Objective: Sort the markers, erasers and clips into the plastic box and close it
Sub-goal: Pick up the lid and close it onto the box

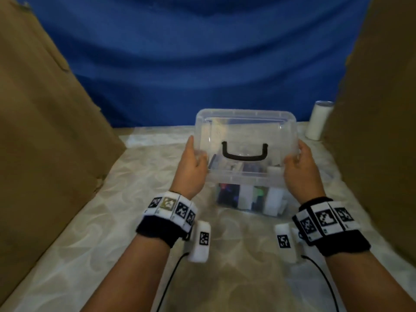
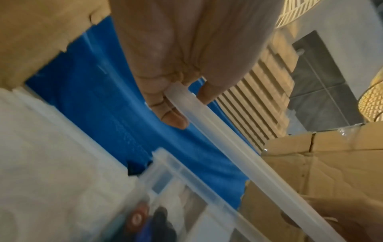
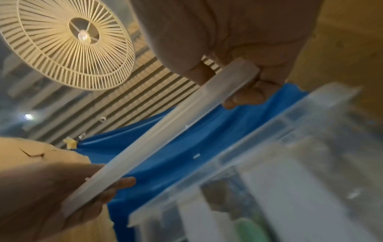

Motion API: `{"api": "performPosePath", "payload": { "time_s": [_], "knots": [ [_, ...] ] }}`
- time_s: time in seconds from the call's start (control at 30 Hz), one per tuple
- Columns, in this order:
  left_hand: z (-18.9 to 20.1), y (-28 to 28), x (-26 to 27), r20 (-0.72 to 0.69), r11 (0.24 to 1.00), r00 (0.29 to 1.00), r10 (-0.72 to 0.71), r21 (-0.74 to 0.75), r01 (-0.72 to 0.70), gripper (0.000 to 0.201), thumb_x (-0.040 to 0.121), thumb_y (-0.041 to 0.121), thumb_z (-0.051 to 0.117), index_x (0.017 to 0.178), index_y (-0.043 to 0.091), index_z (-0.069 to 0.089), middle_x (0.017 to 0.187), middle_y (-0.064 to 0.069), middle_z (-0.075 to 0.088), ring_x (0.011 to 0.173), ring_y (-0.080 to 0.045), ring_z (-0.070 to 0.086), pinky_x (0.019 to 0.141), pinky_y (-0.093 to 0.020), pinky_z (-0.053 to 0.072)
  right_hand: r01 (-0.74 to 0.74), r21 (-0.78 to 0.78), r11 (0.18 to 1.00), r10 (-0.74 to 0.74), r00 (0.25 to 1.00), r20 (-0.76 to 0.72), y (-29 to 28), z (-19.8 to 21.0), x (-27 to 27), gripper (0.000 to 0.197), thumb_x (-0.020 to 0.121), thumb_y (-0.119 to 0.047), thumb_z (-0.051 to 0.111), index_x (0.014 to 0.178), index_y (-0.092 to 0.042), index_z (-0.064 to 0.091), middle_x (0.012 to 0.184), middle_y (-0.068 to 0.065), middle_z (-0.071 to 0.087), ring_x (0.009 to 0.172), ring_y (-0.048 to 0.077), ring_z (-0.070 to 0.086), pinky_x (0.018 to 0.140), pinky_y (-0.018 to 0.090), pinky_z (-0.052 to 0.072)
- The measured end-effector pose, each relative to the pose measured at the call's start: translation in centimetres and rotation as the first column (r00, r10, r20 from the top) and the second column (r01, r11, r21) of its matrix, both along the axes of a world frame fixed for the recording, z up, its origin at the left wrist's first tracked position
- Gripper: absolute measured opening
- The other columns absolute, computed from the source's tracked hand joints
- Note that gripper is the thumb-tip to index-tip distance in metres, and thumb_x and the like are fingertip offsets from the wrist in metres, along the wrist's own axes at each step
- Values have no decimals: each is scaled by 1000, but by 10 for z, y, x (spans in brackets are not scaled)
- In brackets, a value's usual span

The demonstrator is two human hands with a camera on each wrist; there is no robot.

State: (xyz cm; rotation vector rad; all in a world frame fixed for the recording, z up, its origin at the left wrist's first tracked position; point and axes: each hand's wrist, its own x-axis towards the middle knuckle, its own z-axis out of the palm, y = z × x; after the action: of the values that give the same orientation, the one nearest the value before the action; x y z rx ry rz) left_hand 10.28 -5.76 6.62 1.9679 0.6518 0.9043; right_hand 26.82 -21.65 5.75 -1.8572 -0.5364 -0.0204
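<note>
A clear plastic lid [image 1: 245, 129] with a black handle [image 1: 245, 152] hangs tilted above the clear plastic box [image 1: 247, 199], its far edge raised. My left hand [image 1: 193, 158] grips the lid's left edge and my right hand [image 1: 299, 161] grips its right edge. In the left wrist view the fingers [image 2: 172, 114] pinch the lid's rim [image 2: 217, 139]. The right wrist view shows the same pinch on the rim [image 3: 176, 131] by the right hand [image 3: 248, 81]. Inside the box are white erasers [image 1: 245, 197] and dark and coloured items [image 1: 227, 194], blurred.
Brown cardboard walls [image 1: 45, 131] stand to the left and to the right [image 1: 378, 131], with a blue cloth [image 1: 202, 64] behind. A white cylinder [image 1: 317, 120] stands at the back right. The box rests on a pale patterned tablecloth [image 1: 135, 221].
</note>
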Motion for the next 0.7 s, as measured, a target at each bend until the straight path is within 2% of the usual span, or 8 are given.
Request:
{"api": "performPosePath", "payload": {
  "time_s": [0.07, 0.13, 0.17, 0.23, 0.3, 0.5, 0.6, 0.7],
  "knots": [
    [-3, -1, 27, -83, 1000, 997, 1, 14, 0, 48, 99, 13, 38, 146, 11, 28, 139, -10, 47, 123, -19, 49, 99, -25, 38, 67, -153, 986, -58, 996, 61, -6, -8, 13, 49, 93, -15, 39, 141, -11, 34, 136, 19, 47, 123, 36, 47, 105, 42, 37],
    [-8, 3, 50, -213, 1000, 977, 31, 13, -29, 50, 100, 15, 37, 147, 8, 26, 148, -12, 40, 134, -23, 41, 108, -29, 31, 153, -367, 918, -119, 986, 115, -5, -14, 21, 49, 93, -20, 43, 138, -2, 35, 138, 25, 41, 126, 41, 38, 105, 45, 32],
    [-12, 6, 59, -283, 999, 958, 37, 20, -33, 48, 99, 15, 36, 146, 6, 29, 148, -14, 40, 135, -26, 41, 109, -30, 31, 178, -457, 871, -134, 983, 127, -4, -17, 24, 52, 94, -24, 43, 139, -1, 33, 141, 24, 37, 128, 41, 34, 106, 46, 30],
    [-20, 11, 72, -390, 999, 920, 37, 39, -23, 40, 98, 13, 36, 136, 1, 42, 139, -19, 49, 127, -31, 49, 103, -32, 36, 161, -550, 820, -121, 987, 108, -1, -22, 28, 57, 96, -29, 40, 143, 1, 27, 147, 23, 30, 132, 41, 29, 108, 48, 29],
    [-24, 15, 79, -427, 999, 903, 47, 41, -32, 34, 98, 12, 37, 127, -1, 48, 133, -22, 53, 120, -33, 53, 97, -32, 39, 112, -543, 832, -88, 994, 71, 2, -29, 33, 57, 97, -28, 37, 144, 2, 26, 148, 24, 29, 132, 41, 32, 108, 47, 32],
    [-25, 16, 76, -418, 999, 908, 30, -9, -36, 40, 100, 13, 37, 138, 2, 41, 143, -17, 47, 131, -30, 45, 107, -33, 33, 109, -530, 841, -84, 994, 71, 5, -33, 34, 58, 98, -27, 33, 147, 2, 22, 149, 23, 30, 131, 41, 40, 105, 45, 36],
    [-24, 10, 72, -401, 998, 914, 61, -1, -67, 39, 100, 10, 33, 137, 0, 41, 140, -19, 48, 128, -32, 47, 105, -35, 35, 89, -531, 843, -75, 996, 48, 5, -31, 39, 61, 96, -35, 35, 148, -5, 24, 150, 18, 30, 135, 38, 35, 110, 50, 32],
    [-30, 5, 61, -404, 991, 905, 130, 31, -129, 35, 100, 14, 32, 128, -1, 46, 128, -24, 56, 117, -36, 54, 96, -37, 41, -7, -493, 870, 5, 1000, -6, 6, -28, 46, 66, 93, -47, 41, 147, -12, 26, 151, 12, 32, 134, 34, 38, 109, 43, 32]
  ]
}}
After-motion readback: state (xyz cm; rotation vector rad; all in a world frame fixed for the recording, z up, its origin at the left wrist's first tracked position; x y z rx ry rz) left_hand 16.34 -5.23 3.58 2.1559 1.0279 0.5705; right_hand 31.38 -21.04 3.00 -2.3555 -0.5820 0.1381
